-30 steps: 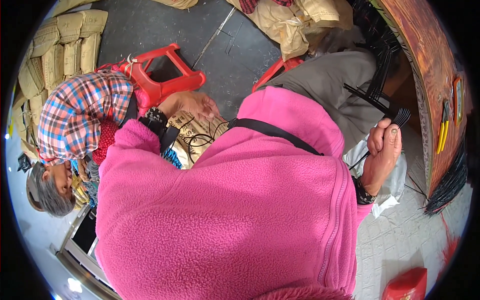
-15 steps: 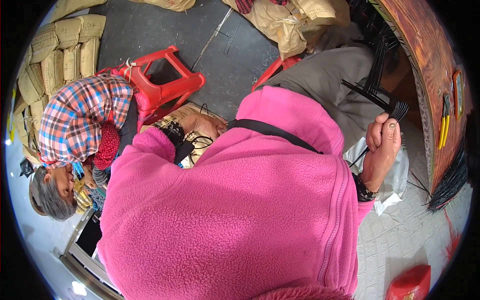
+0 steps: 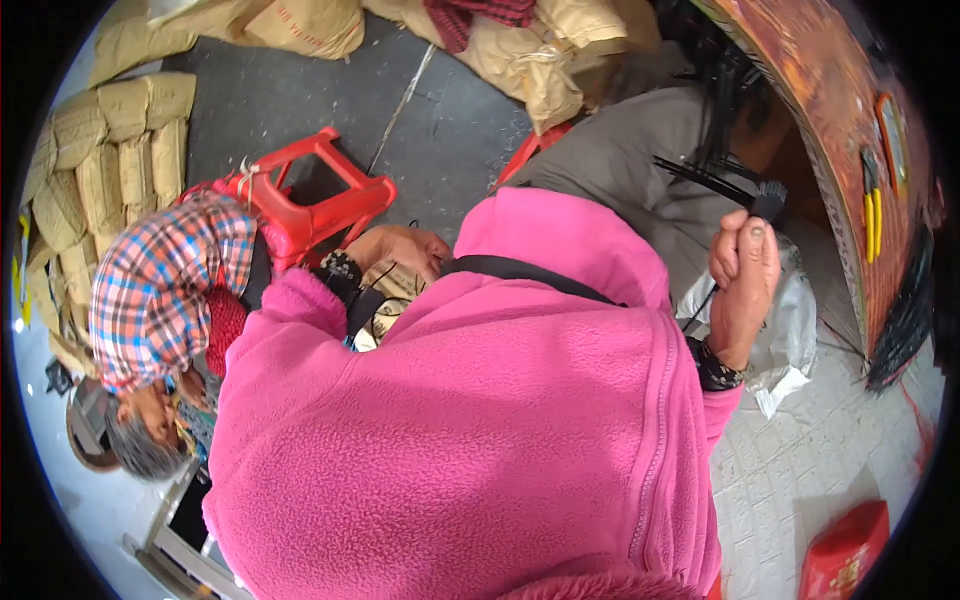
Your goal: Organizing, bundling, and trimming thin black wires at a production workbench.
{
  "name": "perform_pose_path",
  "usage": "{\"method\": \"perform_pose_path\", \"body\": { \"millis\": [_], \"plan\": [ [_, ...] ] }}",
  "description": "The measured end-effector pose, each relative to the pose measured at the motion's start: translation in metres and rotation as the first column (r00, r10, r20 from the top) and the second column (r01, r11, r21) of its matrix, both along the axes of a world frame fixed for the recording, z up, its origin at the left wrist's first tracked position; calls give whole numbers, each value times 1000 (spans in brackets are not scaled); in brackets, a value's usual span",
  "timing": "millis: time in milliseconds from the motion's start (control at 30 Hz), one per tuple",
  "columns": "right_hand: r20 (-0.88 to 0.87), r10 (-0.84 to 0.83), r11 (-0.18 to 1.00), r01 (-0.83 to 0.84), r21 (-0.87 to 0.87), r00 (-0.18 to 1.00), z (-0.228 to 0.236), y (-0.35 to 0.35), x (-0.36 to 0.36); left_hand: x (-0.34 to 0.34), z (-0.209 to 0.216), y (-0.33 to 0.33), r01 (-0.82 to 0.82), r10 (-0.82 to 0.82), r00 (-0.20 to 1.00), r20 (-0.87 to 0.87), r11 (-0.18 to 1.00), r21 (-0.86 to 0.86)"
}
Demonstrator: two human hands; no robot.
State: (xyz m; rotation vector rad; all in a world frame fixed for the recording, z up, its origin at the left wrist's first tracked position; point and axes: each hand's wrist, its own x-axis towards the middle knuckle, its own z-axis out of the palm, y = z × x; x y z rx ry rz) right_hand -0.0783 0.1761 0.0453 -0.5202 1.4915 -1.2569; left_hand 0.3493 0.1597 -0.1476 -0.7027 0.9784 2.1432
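My right hand [image 3: 742,280] is closed round a bundle of thin black strips [image 3: 769,200], its thumb pressed upward along them. The blunt ends sit close together above my fingers, and a thin black tail shows below the hand. More long black strips [image 3: 705,178] lie just beyond it, over my grey trouser leg [image 3: 640,140]. My left hand [image 3: 400,248] rests by the front of my pink fleece jacket [image 3: 450,400], near some black cord loops [image 3: 392,305] and tan paper. Its fingers are partly hidden, so its grip cannot be made out.
On the left, a co-worker in a checked shirt [image 3: 170,280] bends forward beside a red plastic stool [image 3: 345,205]. Tan paper packs [image 3: 115,150] are stacked behind. Yellow-handled pliers [image 3: 873,205] lie on the wooden table [image 3: 815,100] at right. A white plastic bag [image 3: 790,320] lies below my right hand.
The whole view has shifted slightly. In my right hand the ends of the black strips, fanned out before, now look bunched together. The co-worker's head appears lower in the picture. My left hand stays by the jacket.
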Motion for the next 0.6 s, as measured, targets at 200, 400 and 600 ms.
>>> {"method": "perform_pose_path", "body": {
  "millis": [200,400,600],
  "plan": [
    [5,6,999,-7,33,1000,-3,-14,-4,-27,13,-79,-200,199,980,-29,978,-51],
    [-2,33,999,-33,22,999,-2,-19,-12,-128,83,-163,-299,270,953,-134,906,-299],
    [1,52,997,-52,-50,999,9,-21,-13,-233,114,-160,-469,283,855,-436,780,-414]
  ]
}}
